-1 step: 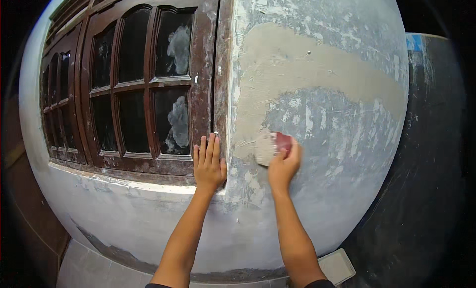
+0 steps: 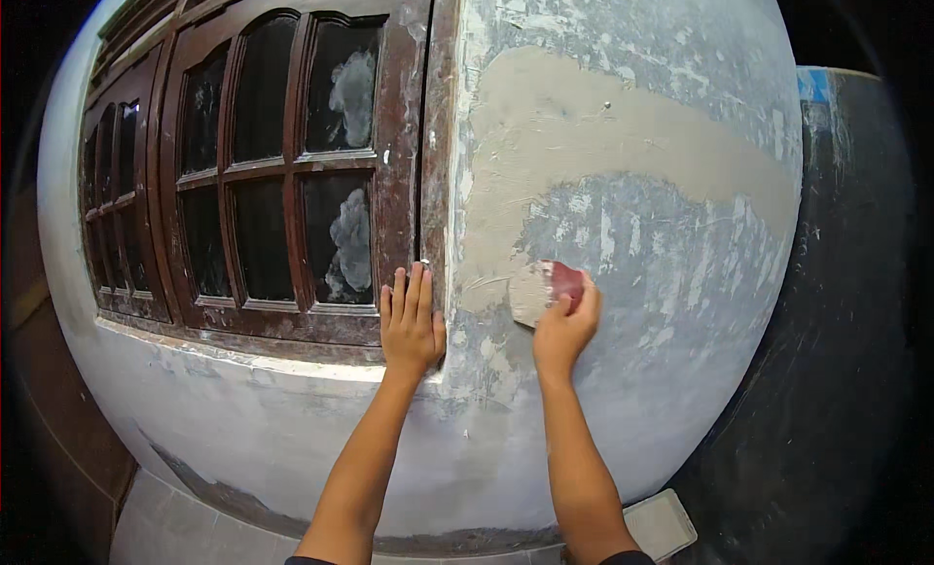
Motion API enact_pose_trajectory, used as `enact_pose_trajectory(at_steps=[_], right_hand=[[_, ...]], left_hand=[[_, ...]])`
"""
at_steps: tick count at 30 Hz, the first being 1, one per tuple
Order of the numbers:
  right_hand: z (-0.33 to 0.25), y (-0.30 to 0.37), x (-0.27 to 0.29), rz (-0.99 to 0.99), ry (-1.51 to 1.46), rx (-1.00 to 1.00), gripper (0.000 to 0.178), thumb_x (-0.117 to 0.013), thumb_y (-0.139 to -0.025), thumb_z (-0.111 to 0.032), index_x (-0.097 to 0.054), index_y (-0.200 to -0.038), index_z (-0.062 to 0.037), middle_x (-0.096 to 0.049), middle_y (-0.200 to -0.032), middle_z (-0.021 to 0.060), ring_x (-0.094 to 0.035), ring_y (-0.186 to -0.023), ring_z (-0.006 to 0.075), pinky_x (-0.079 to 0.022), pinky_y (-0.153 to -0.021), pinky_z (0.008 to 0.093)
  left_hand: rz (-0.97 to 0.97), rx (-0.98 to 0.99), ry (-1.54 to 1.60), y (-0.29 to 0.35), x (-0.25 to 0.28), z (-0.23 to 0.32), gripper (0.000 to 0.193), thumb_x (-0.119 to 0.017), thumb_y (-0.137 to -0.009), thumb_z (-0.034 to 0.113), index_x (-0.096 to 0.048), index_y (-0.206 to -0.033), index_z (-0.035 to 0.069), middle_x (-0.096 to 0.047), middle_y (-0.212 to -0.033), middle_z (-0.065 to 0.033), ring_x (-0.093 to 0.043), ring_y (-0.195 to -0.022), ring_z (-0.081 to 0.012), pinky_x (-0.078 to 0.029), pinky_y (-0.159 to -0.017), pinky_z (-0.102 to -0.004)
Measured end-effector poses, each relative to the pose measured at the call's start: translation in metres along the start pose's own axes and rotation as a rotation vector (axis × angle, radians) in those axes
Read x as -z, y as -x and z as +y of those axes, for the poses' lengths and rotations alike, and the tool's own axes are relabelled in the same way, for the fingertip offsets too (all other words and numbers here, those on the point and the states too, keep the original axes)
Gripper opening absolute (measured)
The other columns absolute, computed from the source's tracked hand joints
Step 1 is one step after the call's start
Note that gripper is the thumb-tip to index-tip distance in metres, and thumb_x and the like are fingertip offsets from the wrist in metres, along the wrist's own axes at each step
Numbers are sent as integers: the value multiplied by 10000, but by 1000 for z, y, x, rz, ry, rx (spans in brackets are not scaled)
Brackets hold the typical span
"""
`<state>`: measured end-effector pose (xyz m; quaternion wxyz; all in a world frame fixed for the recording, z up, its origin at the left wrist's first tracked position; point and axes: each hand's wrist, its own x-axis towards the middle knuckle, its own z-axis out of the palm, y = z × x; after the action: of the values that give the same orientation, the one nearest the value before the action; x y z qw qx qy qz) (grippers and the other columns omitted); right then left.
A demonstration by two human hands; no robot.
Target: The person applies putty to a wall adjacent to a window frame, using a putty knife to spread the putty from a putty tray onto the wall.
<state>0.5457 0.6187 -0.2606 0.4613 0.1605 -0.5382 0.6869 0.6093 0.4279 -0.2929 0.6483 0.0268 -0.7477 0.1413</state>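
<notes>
My right hand (image 2: 566, 324) is closed on a dark red putty scraper (image 2: 567, 281). Beige putty (image 2: 530, 293) coats the scraper's left part, which is at the wall surface; whether its edge touches there I cannot tell. Fresh putty (image 2: 545, 113) covers a curved band of the grey, patchy wall (image 2: 603, 225), running down beside the window frame and off to the right. Fingers pointing up, my left hand (image 2: 412, 317) lies flat and open against the lower right corner of the brown wooden window (image 2: 399, 176), with nothing in it.
A pale, shallow rectangular tray (image 2: 662, 524) stands on the floor at the lower right. The white window sill (image 2: 272, 364) juts out under the panes. A dark wall (image 2: 827, 322) rises on the right, and grey floor tiles (image 2: 185, 526) run along the wall's base.
My right hand and the scraper have shifted slightly to the right. My left hand remains in the same place on the window.
</notes>
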Motion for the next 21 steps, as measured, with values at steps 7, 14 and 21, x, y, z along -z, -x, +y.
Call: enact_pose_trajectory(at_steps=[7, 14, 21], right_hand=[[-15, 16, -7, -252, 14, 40, 354, -489, -854, 35, -557, -1201, 42, -580, -1111, 181, -573, -1046, 341, -442, -937, 390], [-4, 16, 0, -49, -100, 24, 358, -480, -850, 41, -533, -1204, 53, -551, -1090, 208, -552, -1020, 364, -435, -904, 424], [11, 9, -3, -49, 20, 32, 335, -474, -859, 22, -525, -1189, 46, -536, -1072, 209, -532, -1022, 365, -434, -869, 434]], left_hand=[[-11, 6, 0, 2, 0, -4, 632, -504, -850, 205, -399, -1451, 39, -389, -1519, -130, -336, -1415, -336, -227, -1150, -501], [-6, 2, -3, 5, 0, -6, 629, -507, -850, 208, -403, -1447, 37, -390, -1518, -130, -331, -1419, -338, -227, -1148, -505], [6, 2, 10, 4, 0, -4, 615, -499, -856, 202, -411, -1443, 43, -395, -1515, -131, -338, -1415, -339, -235, -1141, -514]])
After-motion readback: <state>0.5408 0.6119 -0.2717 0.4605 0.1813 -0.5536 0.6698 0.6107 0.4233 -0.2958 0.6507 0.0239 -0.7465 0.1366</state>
